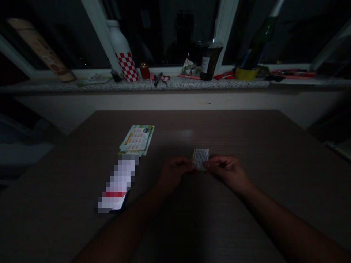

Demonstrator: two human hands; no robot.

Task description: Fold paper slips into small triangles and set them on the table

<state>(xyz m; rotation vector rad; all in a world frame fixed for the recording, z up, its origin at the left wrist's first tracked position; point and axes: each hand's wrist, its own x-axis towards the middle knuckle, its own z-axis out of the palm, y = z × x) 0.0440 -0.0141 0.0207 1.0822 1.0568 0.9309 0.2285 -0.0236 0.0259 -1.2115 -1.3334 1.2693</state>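
Note:
Between my two hands is a small folded piece of printed paper (201,157), pale with dark lines of text. My left hand (177,168) pinches its lower left edge. On the opposite side, my right hand (226,168) grips the right edge with the thumb on the printed face. The paper is held over the table's middle. To the left lies a stack of printed leaflets (137,138), with calendar-like blocks on the top sheet. A lit phone (119,182), its screen pixelated, lies just in front of the stack.
The room is dim. Behind the brown table (233,128) runs a stone windowsill (175,86). On it stand a white bottle with red checks (126,58), a tall patterned cylinder (41,49), a dark plastic cup (210,60), a green bottle (257,44) and small clutter.

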